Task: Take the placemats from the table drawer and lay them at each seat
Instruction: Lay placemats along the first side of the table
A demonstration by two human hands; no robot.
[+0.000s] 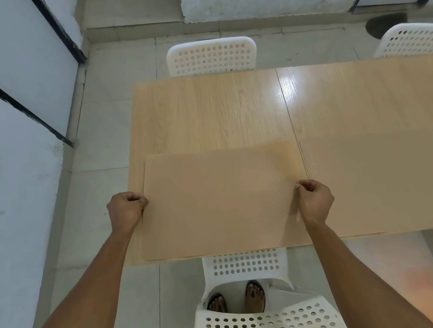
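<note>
Holding one placemat (pixel 222 200) by its short edges: left hand (pixel 127 212) pinches the left edge, right hand (pixel 316 198) pinches the right edge, both with fingers curled on it. Mat sits flat or nearly flat on the counter (pixel 204 111) at the near seat, in front of the near chair (pixel 264 321); can't tell if it's fully down. A second placemat (pixel 385 180) already lies just beside it to the right. Far side shows two chairs (pixel 211 56) with bare counter before them, so roughly half looks done. Drawer not in view.
</note>
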